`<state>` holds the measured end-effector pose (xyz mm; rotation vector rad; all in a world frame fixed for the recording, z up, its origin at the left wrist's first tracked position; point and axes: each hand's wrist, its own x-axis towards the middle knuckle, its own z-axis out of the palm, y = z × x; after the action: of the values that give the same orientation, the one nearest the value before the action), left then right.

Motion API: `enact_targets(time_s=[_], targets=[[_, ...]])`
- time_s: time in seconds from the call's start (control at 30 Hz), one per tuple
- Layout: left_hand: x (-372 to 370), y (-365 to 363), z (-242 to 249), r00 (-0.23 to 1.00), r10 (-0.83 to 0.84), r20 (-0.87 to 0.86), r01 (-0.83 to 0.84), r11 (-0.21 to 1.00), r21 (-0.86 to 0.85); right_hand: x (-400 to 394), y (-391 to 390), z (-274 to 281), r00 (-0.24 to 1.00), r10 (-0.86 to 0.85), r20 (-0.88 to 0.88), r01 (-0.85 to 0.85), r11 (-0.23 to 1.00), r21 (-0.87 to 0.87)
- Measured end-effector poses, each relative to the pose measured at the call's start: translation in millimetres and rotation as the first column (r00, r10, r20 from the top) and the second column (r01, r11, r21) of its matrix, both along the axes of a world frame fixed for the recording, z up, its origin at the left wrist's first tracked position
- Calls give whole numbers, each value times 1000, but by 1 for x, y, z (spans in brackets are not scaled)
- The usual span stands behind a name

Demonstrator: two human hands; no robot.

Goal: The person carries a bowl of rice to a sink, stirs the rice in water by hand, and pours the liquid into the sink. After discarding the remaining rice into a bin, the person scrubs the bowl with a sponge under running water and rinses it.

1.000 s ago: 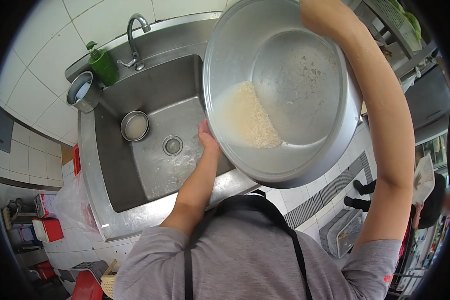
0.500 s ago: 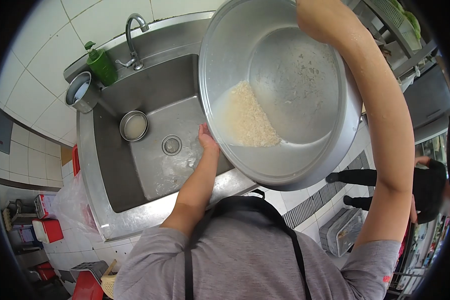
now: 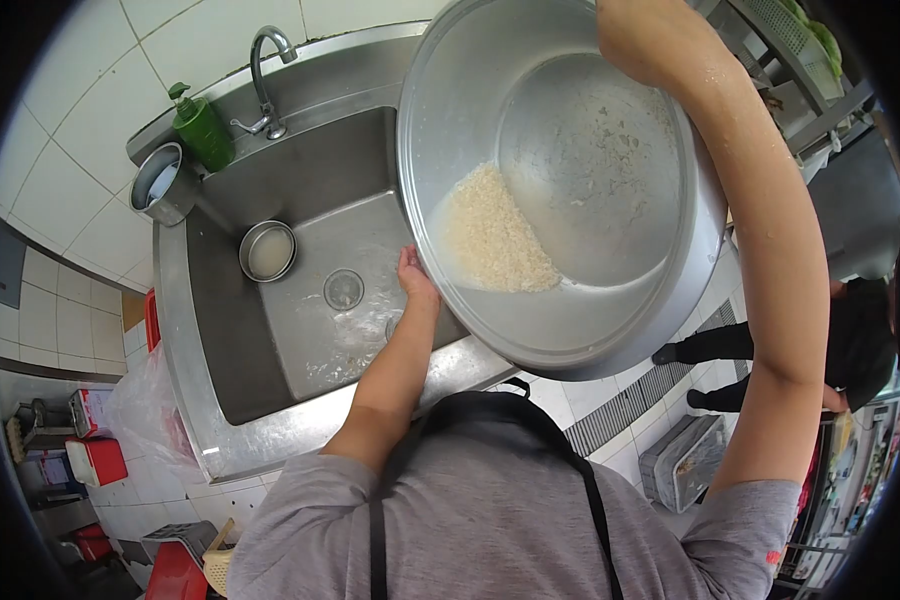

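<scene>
A large metal pot (image 3: 610,290) is tilted over the sink's right side, its lower-left rim above the basin. Inside, wet rice (image 3: 500,235) lies heaped toward that rim with a little cloudy water around it. My left hand (image 3: 417,276) supports the lower-left rim, fingertips showing past the edge and the rest partly behind the pot. At the top edge of the view, my right hand (image 3: 642,42) grips the pot's upper right rim; its fingers are mostly hidden. Water runs over the floor of the steel sink (image 3: 310,230) near the drain (image 3: 343,289).
A small metal bowl (image 3: 268,251) holding cloudy liquid sits in the sink. The faucet (image 3: 267,85), a green pump bottle (image 3: 202,132) and a metal container (image 3: 165,185) line the back-left. Another person (image 3: 850,350) stands at right, near grey crates (image 3: 682,460).
The cloudy water around the rice has shrunk slightly, and water has spread farther across the sink floor. Both my hands and the pot stay nearly still. The other person's body has shifted.
</scene>
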<state>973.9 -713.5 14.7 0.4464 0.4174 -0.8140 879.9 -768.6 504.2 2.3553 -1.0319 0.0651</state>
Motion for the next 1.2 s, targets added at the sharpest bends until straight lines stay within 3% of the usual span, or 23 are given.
enact_targets(time_s=[0.07, 0.23, 0.33, 0.47, 0.63, 0.73, 1.07, 1.2], targets=[[-1, 1, 4, 999, -13, -38, 11, 999, -38, 2, -2, -1, 1000, -25, -11, 25, 1000, -3], [3, -4, -5, 998, -48, -50, 51, 997, 65, -1, -4, -1, 1000, -15, 7, 15, 1000, -11], [8, -7, -20, 996, -81, -40, 79, 996, -36, -2, -14, -4, 999, 13, 39, -12, 999, -39], [7, -7, -7, 995, -89, -54, 89, 996, 6, -6, 1, 1, 1000, 19, 13, -19, 999, -32], [-1, -5, 16, 977, -200, -76, 205, 976, 71, -7, -1, 3, 999, -7, 42, 7, 1000, 17], [-1, -7, 6, 960, -262, -99, 266, 964, 27, -5, -1, 4, 999, -35, 30, 35, 999, 30], [2, -12, 0, 952, -297, -70, 301, 953, 47, -1, -2, 4, 999, 10, 33, -10, 1000, 0], [-2, -10, 7, 958, -270, -97, 279, 957, 83, 5, -11, 7, 998, -61, -23, 63, 996, 58]])
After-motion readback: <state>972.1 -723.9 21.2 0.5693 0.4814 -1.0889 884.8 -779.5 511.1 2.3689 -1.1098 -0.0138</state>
